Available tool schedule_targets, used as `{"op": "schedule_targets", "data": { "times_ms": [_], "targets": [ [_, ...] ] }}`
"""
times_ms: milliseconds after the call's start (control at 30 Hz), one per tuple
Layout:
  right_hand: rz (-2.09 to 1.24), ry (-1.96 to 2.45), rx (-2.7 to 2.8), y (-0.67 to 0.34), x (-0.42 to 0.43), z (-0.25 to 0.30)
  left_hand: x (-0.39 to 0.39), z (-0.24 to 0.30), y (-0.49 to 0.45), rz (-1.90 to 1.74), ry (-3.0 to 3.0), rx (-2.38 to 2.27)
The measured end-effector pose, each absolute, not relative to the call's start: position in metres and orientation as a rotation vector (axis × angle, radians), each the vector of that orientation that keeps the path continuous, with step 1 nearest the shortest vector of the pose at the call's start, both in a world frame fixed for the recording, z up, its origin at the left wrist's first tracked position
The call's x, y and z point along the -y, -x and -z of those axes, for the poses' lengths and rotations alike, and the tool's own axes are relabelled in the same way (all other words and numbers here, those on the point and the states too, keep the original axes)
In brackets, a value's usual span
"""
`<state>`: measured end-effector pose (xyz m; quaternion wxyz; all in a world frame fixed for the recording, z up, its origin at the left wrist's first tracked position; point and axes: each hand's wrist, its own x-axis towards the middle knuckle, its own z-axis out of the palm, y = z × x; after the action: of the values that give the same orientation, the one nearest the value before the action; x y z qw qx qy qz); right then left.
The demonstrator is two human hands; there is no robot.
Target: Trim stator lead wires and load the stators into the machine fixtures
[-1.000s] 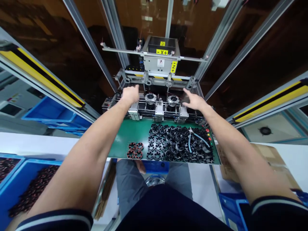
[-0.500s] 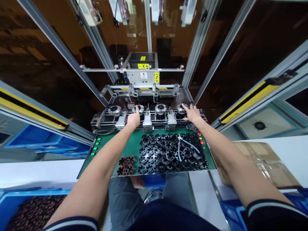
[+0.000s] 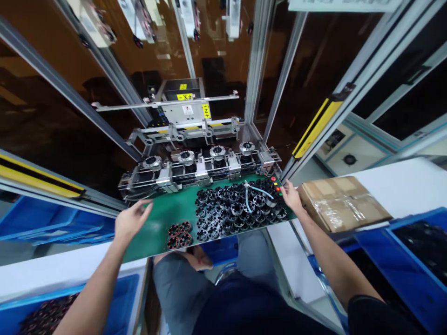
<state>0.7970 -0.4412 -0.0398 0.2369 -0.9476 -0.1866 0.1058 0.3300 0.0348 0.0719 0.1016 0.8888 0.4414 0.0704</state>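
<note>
Evidently both hands sat at the green panel's (image 3: 164, 216) ends: left hand (image 3: 130, 222) spread, empty; right hand (image 3: 290, 195) apparently pressing the side buttons (image 3: 276, 183), so starting the machine seemed next.

The left hand (image 3: 131, 221), fingers spread, is held at the left edge of the green panel (image 3: 167, 215). The right hand (image 3: 291, 196) is laid at its right edge, beside the coloured buttons (image 3: 277, 184) and the black ring parts (image 3: 237, 209).

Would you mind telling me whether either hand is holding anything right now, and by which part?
Nothing is held. The left hand hovers open at the left edge of the green panel; the right hand rests its fingers by the panel's right-hand buttons.
</note>
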Motion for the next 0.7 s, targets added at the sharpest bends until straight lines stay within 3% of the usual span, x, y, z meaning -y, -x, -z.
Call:
{"op": "schedule_targets", "data": {
  "times_ms": [200,700],
  "targets": [
    [-0.542,2.706,0.271,-0.79,0.46,0.076,-0.059,0.001,-0.209,0.04,-2.293,-1.305],
    [-0.493,2.598,0.234,-0.803,0.463,0.093,-0.09,0.043,-0.191,-0.106,-1.849,-1.243]
  ]
}}
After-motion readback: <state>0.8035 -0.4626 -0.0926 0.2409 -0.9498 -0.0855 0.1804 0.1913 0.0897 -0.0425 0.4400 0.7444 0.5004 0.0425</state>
